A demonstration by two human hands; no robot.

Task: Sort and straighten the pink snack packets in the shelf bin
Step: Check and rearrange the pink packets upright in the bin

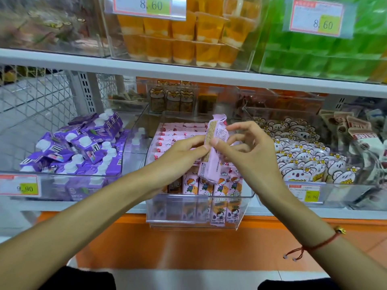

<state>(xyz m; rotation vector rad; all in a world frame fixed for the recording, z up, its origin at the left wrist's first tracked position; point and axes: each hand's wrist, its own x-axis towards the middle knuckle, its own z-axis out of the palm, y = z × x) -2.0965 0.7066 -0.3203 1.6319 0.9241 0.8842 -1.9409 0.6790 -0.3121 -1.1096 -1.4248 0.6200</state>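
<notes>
Pink packet near-upright, top leaning right.

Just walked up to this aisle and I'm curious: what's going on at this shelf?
A person is tidying the clear shelf bin of pink snack packets. Both hands hold one pink packet up above the bin: the left hand pinches its left edge and the right hand grips it from the right. More pink packets stand in rows in the bin beneath. Purple cartons fill the neighbouring bin on the left, bear-print packets the one on the right.
</notes>
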